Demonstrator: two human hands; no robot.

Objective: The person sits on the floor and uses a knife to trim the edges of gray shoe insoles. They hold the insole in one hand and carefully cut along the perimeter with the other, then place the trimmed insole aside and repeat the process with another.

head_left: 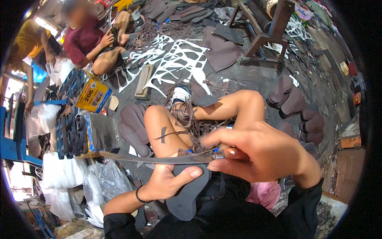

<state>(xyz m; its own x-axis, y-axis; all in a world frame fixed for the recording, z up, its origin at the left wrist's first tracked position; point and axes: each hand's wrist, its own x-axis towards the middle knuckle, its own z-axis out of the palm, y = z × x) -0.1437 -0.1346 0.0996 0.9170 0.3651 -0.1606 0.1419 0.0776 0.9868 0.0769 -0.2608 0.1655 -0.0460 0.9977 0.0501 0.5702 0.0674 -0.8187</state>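
Could slip with the knife and nick the thumb of the left hand or the bare leg just past it, through pressing too hard or steadying the sole too loosely. Holds the sole under the left thumb, against fingers mostly hidden; cannot tell how tightly. Has it stretching back past the thumb's base, with the knife across its far end, just beyond the thumb. Pinches the knife between thumb and nearly closed fingers of the right hand.

Footwear workshop. Piled dark soles, white cut-out sheets and brown strips litter the floor. Stacked sandals and a floor-seated co-worker fit too.
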